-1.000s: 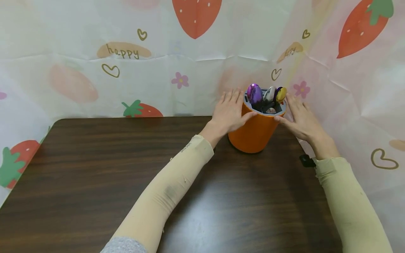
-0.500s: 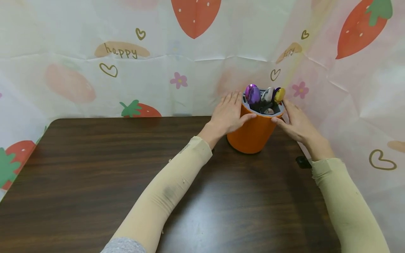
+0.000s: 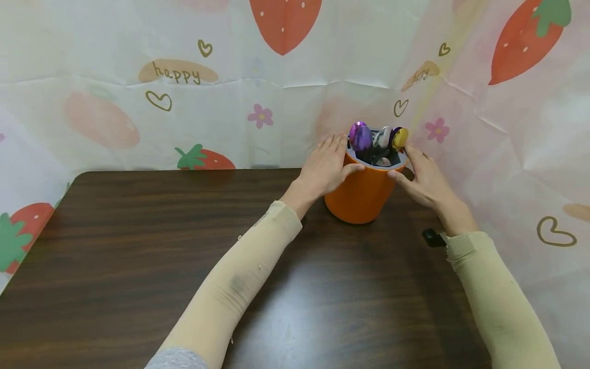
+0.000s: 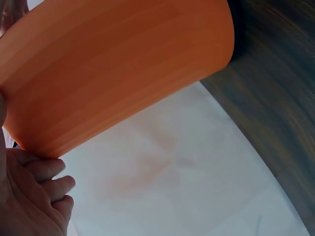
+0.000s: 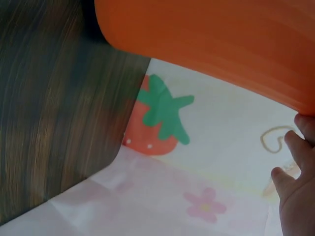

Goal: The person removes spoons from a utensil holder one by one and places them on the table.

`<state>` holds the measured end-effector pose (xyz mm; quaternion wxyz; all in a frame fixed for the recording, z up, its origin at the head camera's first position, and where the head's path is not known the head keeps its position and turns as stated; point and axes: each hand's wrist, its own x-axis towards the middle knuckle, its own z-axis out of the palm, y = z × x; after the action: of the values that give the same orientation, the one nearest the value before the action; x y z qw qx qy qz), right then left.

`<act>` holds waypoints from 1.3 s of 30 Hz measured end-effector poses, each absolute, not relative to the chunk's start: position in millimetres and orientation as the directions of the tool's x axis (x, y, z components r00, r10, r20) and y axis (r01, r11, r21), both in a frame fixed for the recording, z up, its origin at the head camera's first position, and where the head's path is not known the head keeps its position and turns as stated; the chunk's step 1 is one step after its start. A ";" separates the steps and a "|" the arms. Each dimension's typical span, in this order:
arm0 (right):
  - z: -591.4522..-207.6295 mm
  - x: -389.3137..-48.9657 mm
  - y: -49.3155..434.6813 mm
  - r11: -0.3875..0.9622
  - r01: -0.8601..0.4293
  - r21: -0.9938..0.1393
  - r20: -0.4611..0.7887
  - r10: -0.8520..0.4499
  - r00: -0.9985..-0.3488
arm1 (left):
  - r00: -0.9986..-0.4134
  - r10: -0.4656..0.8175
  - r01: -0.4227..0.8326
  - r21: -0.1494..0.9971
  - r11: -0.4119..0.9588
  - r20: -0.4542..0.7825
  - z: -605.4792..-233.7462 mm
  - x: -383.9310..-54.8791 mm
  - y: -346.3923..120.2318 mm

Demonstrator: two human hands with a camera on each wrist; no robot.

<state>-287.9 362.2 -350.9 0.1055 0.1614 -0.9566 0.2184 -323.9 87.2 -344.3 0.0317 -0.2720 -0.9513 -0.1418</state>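
Observation:
An orange cylindrical utensil holder stands upright at the back right of the dark wooden table. Its grey-rimmed mouth holds shiny rounded spoon heads: purple, silver and gold. My left hand lies along its left side, fingers straight and thumb at the front rim. On the opposite side, my right hand has its thumb close to the front rim and its fingers stretched along the upper side. Both wrist views show the orange wall with fingertips right at its upper end.
The wooden table fills the foreground. A printed cloth with strawberries, hearts and flowers hangs behind the table and along its right side. A small black object shows beside my right wrist.
The utensil holder has shifted a little to the left, with both hands moving along on its sides. The spoons inside have moved with it.

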 end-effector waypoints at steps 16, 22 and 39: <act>-354.1 -292.0 311.4 0.839 -0.404 -0.366 0.282 -0.313 -0.907 | -0.862 0.474 0.504 0.385 0.773 0.178 -340.8 -319.7 35.0; -357.2 -291.8 288.5 0.832 -0.435 -0.344 0.290 -0.346 -0.892 | -0.862 0.473 0.505 0.380 0.775 0.182 -340.7 -313.1 8.4; -358.3 -280.1 196.8 0.830 -0.462 -0.312 0.277 -0.386 -0.880 | -0.890 0.420 0.455 0.325 0.829 0.177 -339.1 -279.1 -86.1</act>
<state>-280.1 196.8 -358.3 0.1016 0.2229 -0.9511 0.1880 -279.1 -86.1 -339.1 0.0492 -0.2290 -0.9550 -0.1820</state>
